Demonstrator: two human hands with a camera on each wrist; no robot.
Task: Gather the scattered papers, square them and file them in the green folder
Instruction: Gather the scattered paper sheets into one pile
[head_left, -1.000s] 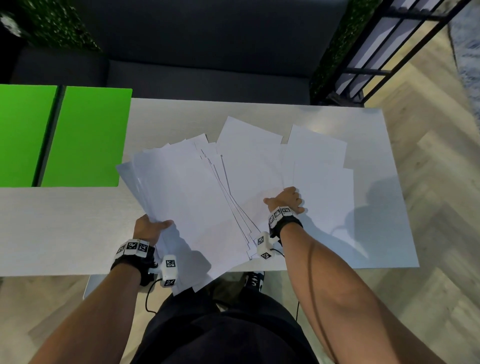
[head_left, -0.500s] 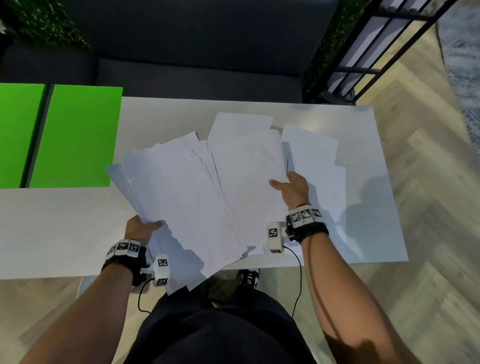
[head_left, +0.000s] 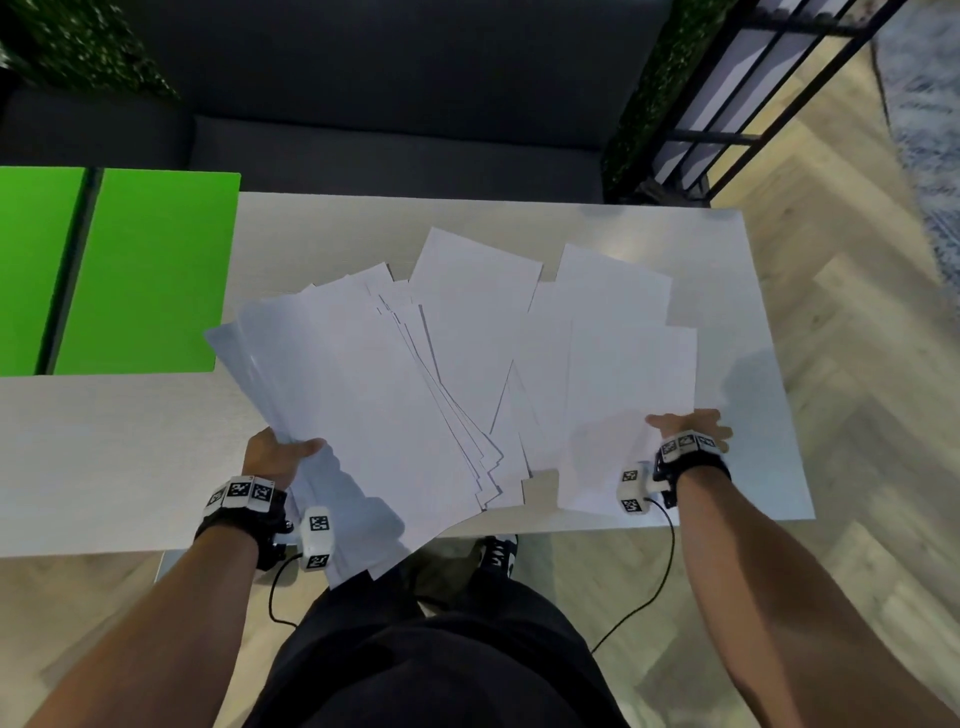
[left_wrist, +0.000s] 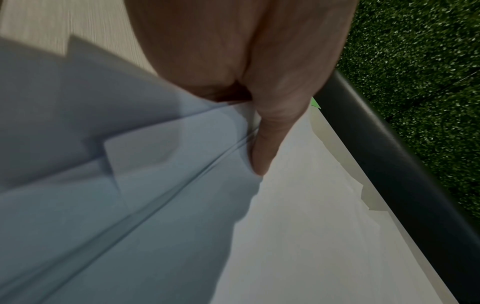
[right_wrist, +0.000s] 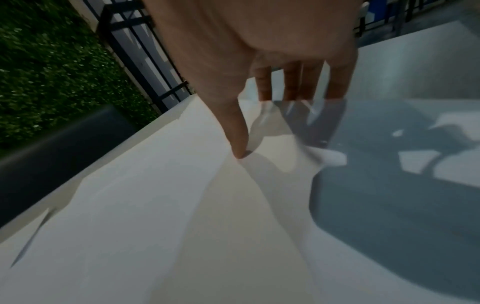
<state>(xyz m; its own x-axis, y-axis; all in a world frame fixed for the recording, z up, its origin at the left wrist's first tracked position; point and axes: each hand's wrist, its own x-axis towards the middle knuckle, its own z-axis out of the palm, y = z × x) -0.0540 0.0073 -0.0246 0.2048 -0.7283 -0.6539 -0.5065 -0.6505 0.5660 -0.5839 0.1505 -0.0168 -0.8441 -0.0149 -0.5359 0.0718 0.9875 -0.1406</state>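
From my feed I count two hands at work on one table (head_left: 753, 322); my left hand (head_left: 275, 454) is clamped on a fanned sheaf of white papers (head_left: 358, 395), thumb on top and fingers beneath, and the left wrist view shows the thumb (left_wrist: 262, 152) pressed on the sheet edges; the sheaf juts past the table's near edge; I cannot count its sheets, though at least five staggered edges show along its right side; my right hand (head_left: 685, 423) pinches the near right edge of a loose sheet (head_left: 623, 405), thumb (right_wrist: 239, 131) on top and four fingers (right_wrist: 265, 86) under the lifted edge; to the right of the sheaf I make out roughly four loose sheets overlapping on the table, the far ones lying flat; one green folder (head_left: 145, 270) lies open at the table's far left, its two green panels parted by a dark spine, just beside the sheaf's far left corner; whether they touch I cannot tell.
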